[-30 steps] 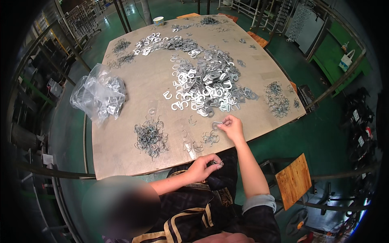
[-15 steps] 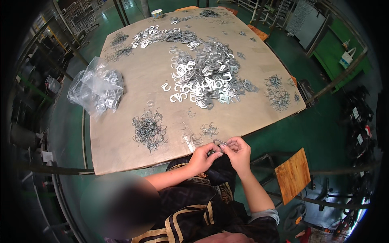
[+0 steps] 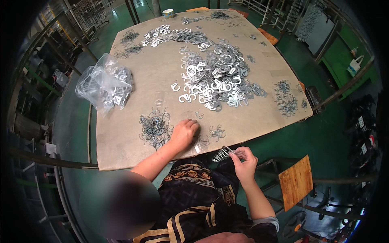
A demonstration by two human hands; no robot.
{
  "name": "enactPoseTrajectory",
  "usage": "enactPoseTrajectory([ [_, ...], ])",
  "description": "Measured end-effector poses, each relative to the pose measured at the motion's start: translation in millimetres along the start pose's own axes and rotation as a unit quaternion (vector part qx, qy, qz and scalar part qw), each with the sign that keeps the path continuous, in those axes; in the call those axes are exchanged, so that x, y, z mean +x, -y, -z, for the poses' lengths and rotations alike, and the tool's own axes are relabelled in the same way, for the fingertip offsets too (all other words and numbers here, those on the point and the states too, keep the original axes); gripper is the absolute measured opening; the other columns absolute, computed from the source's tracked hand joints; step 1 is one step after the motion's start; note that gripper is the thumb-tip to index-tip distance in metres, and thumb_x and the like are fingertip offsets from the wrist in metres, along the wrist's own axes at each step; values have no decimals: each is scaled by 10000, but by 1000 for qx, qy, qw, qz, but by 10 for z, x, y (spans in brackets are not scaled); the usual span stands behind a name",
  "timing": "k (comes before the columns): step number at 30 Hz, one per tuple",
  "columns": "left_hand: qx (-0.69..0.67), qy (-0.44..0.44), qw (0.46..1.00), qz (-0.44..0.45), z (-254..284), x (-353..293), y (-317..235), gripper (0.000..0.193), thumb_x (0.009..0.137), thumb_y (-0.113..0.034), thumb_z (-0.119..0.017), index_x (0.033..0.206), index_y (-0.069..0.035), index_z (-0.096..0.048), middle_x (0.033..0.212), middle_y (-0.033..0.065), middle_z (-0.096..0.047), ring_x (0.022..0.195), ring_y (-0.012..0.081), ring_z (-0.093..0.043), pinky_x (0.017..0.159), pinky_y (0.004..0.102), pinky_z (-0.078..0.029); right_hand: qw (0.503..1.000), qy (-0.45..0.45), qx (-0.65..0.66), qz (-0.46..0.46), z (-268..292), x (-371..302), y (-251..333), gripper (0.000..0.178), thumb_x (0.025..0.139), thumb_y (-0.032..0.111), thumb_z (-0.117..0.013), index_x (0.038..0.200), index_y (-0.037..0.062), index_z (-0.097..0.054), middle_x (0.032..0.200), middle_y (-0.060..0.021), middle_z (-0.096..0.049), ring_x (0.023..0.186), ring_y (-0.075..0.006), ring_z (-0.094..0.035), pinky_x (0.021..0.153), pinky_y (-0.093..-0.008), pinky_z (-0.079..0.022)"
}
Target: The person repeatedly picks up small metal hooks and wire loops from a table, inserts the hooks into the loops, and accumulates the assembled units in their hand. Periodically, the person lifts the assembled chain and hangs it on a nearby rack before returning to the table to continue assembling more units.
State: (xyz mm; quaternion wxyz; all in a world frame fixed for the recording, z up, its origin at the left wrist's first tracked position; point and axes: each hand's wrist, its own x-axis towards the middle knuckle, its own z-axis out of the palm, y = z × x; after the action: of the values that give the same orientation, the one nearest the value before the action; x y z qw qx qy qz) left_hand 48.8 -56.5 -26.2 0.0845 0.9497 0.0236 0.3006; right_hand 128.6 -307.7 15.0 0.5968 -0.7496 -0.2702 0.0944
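My left hand (image 3: pixel 185 133) rests on the table with its fingers curled down to the surface. What the fingertips pinch, if anything, is hidden under the hand. A pile of thin bent wire clips (image 3: pixel 154 128) lies just left of it, and a few loose wire clips (image 3: pixel 217 132) lie to its right. Beyond the table's near edge, my right hand (image 3: pixel 245 160) is closed on a flat metal hook (image 3: pixel 229 149). Several shiny metal pieces (image 3: pixel 220 155) show beside that hook over my lap; I cannot tell if they are joined to it.
A large heap of flat silver hooks (image 3: pixel 221 77) covers the table's (image 3: pixel 158 81) middle. A clear plastic bag (image 3: pixel 106 85) of metal parts sits on the left. More wire clips (image 3: pixel 286 99) lie at the right edge, a small tub (image 3: pixel 167 13) at the far edge. A wooden stool (image 3: pixel 296 182) stands right.
My left hand has parted from my right and moved left onto the table by the wire clips. My right hand stays near the edge, with the hook and metal pieces now plainly visible.
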Motion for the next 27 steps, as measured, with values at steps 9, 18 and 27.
enactPoseTrajectory([
  [9, 148, 256, 945, -137, -72, 250, 265, 94, 730, -116, -576, 768, -35, -604, 772, 92, -638, 784, 253, -627, 696, 345, -531, 1000, -7, -8, 18, 9, -14, -81, 127, 786, -17, -718, 832, -22, -600, 734, -78, -660, 652, -133, -652, 618, -265, -517],
  [18, 80, 164, 982, -38, -296, 358, 319, 107, 704, -119, -582, 715, -31, -641, 744, 120, -667, 749, 259, -648, 653, 353, -543, 1000, -8, -8, 19, 18, -44, -102, 132, 791, -25, -714, 838, -23, -590, 748, -73, -661, 665, -115, -642, 626, -253, -512],
  [27, 50, 226, 957, -174, -127, 464, 436, 98, 733, -114, -579, 763, -42, -638, 786, 113, -644, 805, 278, -620, 715, 372, -524, 1000, 5, -8, 21, -45, 8, -107, 136, 795, -26, -715, 832, -21, -584, 729, -59, -653, 657, -96, -631, 621, -239, -507],
])
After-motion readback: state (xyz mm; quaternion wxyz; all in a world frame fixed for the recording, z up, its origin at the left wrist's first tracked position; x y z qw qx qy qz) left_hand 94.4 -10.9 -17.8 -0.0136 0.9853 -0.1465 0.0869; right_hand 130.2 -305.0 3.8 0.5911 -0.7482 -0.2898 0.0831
